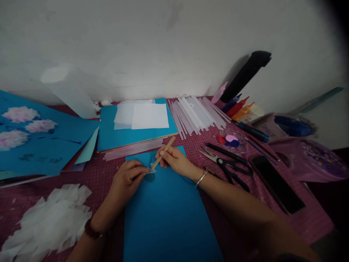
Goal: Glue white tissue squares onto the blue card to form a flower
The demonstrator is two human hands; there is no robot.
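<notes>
A blue sheet (169, 211) lies in front of me on the patterned tablecloth. Near its top, my right hand (171, 158) pinches a flat wooden stick (170, 143), tilted with its lower end down to the left. That end meets a small pale translucent piece (151, 171), which the fingertips of my left hand (129, 178) pinch from the left. Just below them is a small round clear patch or dish (149, 177) on the sheet; which of the two, I cannot tell.
White tissue pieces (51, 220) are heaped at left, below a blue picture with flowers (65, 134). Paper strips (196, 114) lie behind. Scissors (226, 163), a phone (276, 183), paint blobs (231, 141) and paint bottles (240, 105) stand or lie at right.
</notes>
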